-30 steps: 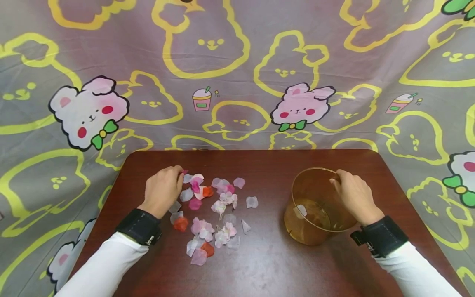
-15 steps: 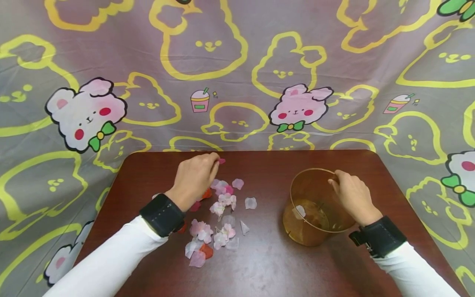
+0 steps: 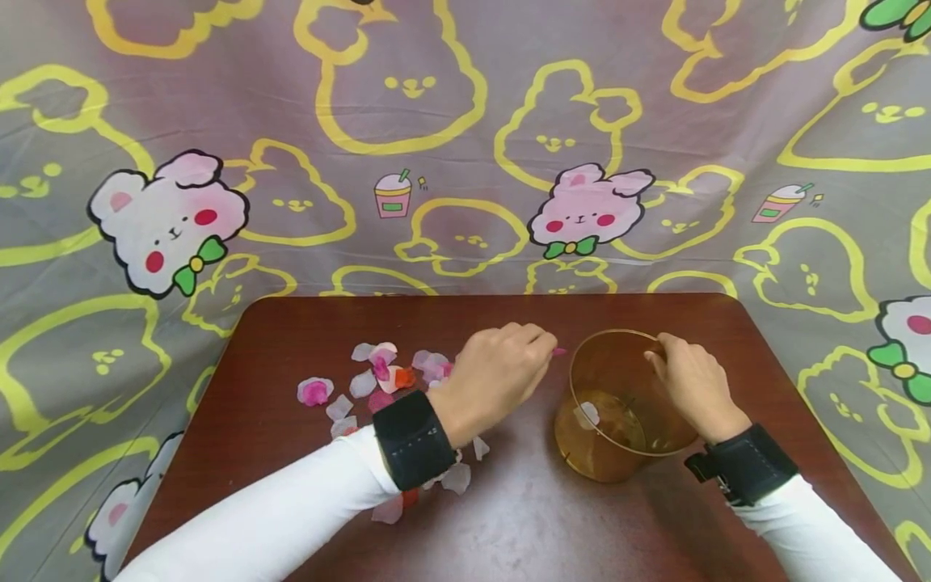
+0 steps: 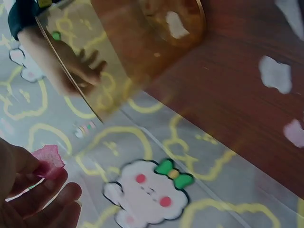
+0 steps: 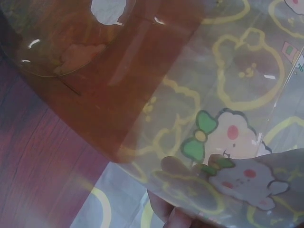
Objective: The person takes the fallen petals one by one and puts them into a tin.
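My left hand (image 3: 502,372) is just left of the amber see-through container (image 3: 592,465), above the table. It pinches a pink petal (image 4: 50,161) between thumb and fingertips; the petal's tip sticks out toward the container's rim. On the far right side, my right hand (image 3: 698,384) grips the rim, thumb inside the wall. The container stands tilted slightly toward me in the head view. A pale petal (image 3: 587,415) shows through its wall, near the bottom. Loose petals lie scattered on the left, such as an orange petal (image 3: 404,377); my left forearm hides part of them.
A dark red-brown table (image 3: 509,533) carries everything. Behind it hangs a grey cloth (image 3: 451,81) printed with yellow outlines and bunny faces. A white petal with a pink centre (image 3: 315,392) lies farthest left. Black bands (image 3: 414,440) circle both wrists.
My left hand has lifted the pink petal from the scatter at left and carried it right, close to the container. My right hand keeps its grip on the rim.
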A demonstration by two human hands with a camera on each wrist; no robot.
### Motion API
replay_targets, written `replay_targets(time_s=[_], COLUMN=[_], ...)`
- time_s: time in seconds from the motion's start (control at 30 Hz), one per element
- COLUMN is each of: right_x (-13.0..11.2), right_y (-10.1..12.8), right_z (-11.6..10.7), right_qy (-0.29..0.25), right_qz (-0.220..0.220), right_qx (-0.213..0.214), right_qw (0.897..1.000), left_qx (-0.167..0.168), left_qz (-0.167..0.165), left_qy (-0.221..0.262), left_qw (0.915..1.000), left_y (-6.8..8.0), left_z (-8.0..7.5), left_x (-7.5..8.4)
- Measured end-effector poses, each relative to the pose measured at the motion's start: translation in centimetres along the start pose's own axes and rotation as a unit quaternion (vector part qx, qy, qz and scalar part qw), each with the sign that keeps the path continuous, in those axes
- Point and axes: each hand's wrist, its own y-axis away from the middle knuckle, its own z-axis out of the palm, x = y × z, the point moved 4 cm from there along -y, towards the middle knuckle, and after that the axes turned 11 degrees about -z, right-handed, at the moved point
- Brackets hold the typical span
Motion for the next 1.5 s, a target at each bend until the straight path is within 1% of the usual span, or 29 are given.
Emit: replay_targets(time_s=[0.17,0.27,0.47,0.57,0.67,0.77,0.87,0.97,1.07,1.17,1.33,1.5], right_x=[-0.1,0.0,0.0,0.0,-0.1,-0.1,-0.1,-0.1,-0.1,-0.1,-0.1,0.0], right_y=[0.0,-0.1,0.1,0.2,0.2,0.1,0.1,0.1,0.0,0.0,-0.1,0.0], right_z=[-0.2,-0.3,0.0,0.1,0.0,-0.1,-0.2,-0.1,0.0,-0.1,-0.2,-0.1], right_qy=[0.000,0.002,-0.002,-0.005,-0.008,-0.008,-0.007,-0.005,-0.003,-0.002,0.001,0.000], right_qz=[-0.003,-0.006,-0.010,-0.008,-0.009,-0.014,-0.015,-0.010,-0.007,-0.007,-0.005,-0.005], right_qx=[0.000,0.003,0.008,0.006,0.006,0.011,0.012,0.008,0.006,0.004,0.001,0.000], right_qw=[1.000,1.000,1.000,1.000,1.000,1.000,1.000,1.000,1.000,1.000,1.000,1.000], left_qx=[0.011,0.014,-0.026,-0.057,-0.091,-0.111,-0.120,-0.127,-0.127,-0.120,-0.099,-0.082], left_qz=[0.037,0.062,0.113,0.132,0.139,0.134,0.124,0.115,0.102,0.084,0.046,-0.012], left_qy=[-0.021,-0.032,-0.071,-0.093,-0.107,-0.116,-0.115,-0.093,-0.067,-0.043,-0.021,0.019], left_qw=[0.9990,0.9975,0.9908,0.9853,0.9802,0.9778,0.9783,0.9808,0.9843,0.9883,0.9937,0.9964], left_y=[-0.6,-0.5,0.7,1.3,1.7,1.7,1.5,1.3,1.1,0.9,0.4,0.4], left_z=[0.3,0.7,2.6,3.7,4.5,4.8,4.9,4.7,4.2,3.6,2.6,2.0], left_x=[2.7,4.0,6.4,7.1,7.4,7.3,7.0,6.6,5.8,4.6,2.3,-0.5])
